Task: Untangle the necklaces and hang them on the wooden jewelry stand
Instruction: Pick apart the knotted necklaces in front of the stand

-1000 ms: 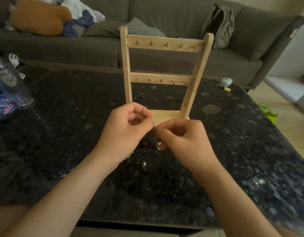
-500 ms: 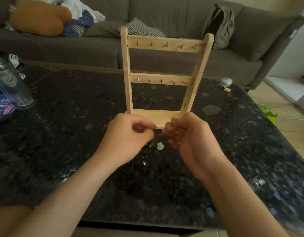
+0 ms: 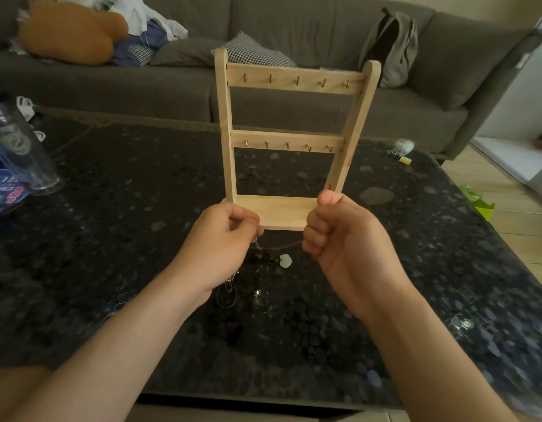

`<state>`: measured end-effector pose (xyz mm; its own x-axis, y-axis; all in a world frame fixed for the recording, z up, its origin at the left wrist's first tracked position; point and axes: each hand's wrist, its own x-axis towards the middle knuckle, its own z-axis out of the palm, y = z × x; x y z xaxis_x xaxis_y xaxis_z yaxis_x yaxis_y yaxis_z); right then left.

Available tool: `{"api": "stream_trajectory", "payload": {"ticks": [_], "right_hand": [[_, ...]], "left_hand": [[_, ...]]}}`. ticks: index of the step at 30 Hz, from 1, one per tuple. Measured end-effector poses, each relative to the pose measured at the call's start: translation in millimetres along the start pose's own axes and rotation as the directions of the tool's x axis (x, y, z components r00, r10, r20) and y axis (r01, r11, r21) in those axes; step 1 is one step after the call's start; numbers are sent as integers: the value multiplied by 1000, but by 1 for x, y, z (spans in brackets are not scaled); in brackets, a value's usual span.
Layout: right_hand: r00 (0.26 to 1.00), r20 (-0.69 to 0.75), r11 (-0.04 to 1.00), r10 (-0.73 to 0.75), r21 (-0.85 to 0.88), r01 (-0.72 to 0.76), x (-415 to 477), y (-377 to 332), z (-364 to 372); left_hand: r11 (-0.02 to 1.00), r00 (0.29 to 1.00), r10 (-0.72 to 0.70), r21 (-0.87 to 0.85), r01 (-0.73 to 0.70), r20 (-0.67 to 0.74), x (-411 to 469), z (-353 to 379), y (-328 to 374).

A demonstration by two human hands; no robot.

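Note:
A wooden jewelry stand (image 3: 289,83) with two rows of brass hooks stands upright on the dark speckled table (image 3: 126,190); all its hooks are bare. Just in front of its base, my left hand (image 3: 224,242) and my right hand (image 3: 340,239) each pinch one end of a thin necklace chain (image 3: 279,246) stretched between them. Under the chain, on the table, lie a pale round pendant (image 3: 285,261), dark beads (image 3: 262,257) and a black cord loop (image 3: 227,295) with more chain partly hidden by my left wrist.
A clear plastic cup (image 3: 20,153) and a blue packet (image 3: 4,193) sit at the table's left edge. Small items with a key ring (image 3: 400,149) lie at the far right. A grey sofa (image 3: 172,83) with cushions and a backpack (image 3: 391,44) runs behind the table.
My hands, close together a second ago, have risen and pulled apart. The chain now spans the gap between them, and the pale pendant shows on the table.

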<state>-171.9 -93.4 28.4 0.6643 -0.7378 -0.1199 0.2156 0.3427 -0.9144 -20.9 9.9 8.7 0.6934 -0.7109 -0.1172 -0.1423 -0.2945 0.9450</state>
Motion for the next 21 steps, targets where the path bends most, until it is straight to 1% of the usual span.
{"api": "stream_trajectory", "payload": {"ticks": [3,5,7,9,10,11,12,14,18,19,21], "right_hand": [[993,-91,955,-78,-291,49,-1,2,-2],[983,-119,873,-139,-483,65,-2,4,-3],[976,-91,739,-197,-668,87,-2,9,-4],[974,-36,570,-222,-815,100,-2,13,-4],[975,-8,477,-224,-873,103,-1,15,-3],[977,20,408,-213,-906,108,-1,17,-3],[980,43,375,-194,-920,115,-1,18,-2],[981,82,374,-178,-916,144,-1,20,0],[964,92,461,-248,-864,201,-1,20,-2],[961,84,485,-262,-850,206,0,19,-2],[958,72,515,-278,-830,212,1,19,-2]], "left_hand": [[997,998,65,30,-65,-25,-1,0,2],[997,994,83,5,-83,-66,-2,0,3],[995,992,87,-44,-92,-94,-4,1,5],[991,990,100,-79,-108,-97,-6,2,8],[989,989,112,-84,-120,-96,-7,2,9],[988,987,127,-80,-134,-95,-7,2,10],[986,985,143,-69,-149,-96,-8,2,10],[984,981,172,-29,-175,-91,-8,2,10],[982,979,187,12,-187,-81,-8,4,9],[984,981,179,0,-179,-76,-7,4,9],[986,988,146,-78,-150,-51,-8,5,9]]}}
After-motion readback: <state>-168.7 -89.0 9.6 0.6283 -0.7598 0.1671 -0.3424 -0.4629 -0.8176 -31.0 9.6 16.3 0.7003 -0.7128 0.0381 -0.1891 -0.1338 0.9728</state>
